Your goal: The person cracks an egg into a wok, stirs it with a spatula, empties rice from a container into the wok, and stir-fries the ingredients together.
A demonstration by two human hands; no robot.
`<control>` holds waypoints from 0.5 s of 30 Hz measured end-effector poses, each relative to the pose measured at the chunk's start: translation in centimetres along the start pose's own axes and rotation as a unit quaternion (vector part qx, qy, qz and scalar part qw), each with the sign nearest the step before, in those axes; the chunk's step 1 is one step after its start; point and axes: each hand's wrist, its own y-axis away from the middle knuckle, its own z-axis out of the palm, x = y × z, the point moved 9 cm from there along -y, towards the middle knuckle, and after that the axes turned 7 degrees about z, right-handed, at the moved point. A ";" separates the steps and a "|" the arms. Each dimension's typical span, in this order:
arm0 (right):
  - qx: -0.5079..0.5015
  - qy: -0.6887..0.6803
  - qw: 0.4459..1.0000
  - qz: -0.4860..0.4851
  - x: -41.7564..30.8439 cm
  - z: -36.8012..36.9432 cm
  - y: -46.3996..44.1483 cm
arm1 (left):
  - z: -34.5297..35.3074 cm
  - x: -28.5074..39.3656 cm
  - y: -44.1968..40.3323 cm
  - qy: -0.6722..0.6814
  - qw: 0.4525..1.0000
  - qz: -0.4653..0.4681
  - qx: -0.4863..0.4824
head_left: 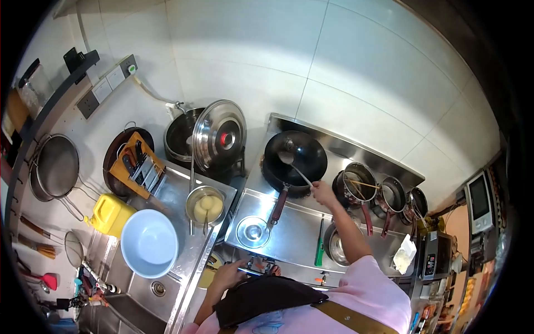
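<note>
My right hand is closed round the handle of a metal ladle. The ladle's bowl rests inside a black wok on the stove. The wok's dark wooden handle points toward me, and no hand is on it. Down by the stove's front edge, my left hand has its fingers curled beside a shiny blue-edged part. What those fingers grip is too small and partly hidden to make out. A round steel lid or dish lies on the steel top between my hands.
Right of the wok stand several pans, one saucepan with chopsticks across it. A green lighter and a white tray lie nearer me. Leftward are a steel pot with yellowish contents, a blue basin, a yellow jug and a knife block.
</note>
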 end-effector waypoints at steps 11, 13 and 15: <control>-0.060 0.317 0.944 -0.065 -4.7 -7.1 3.2 | 2.1 -0.6 -1.4 -0.024 0.999 0.011 -0.047; -0.042 0.254 0.966 -0.022 -2.6 -4.4 0.8 | 2.3 -0.7 -1.8 -0.021 0.998 0.009 -0.052; -0.002 0.183 0.983 0.003 -2.1 -1.9 0.4 | 2.2 -0.4 -2.3 -0.020 0.998 0.013 -0.053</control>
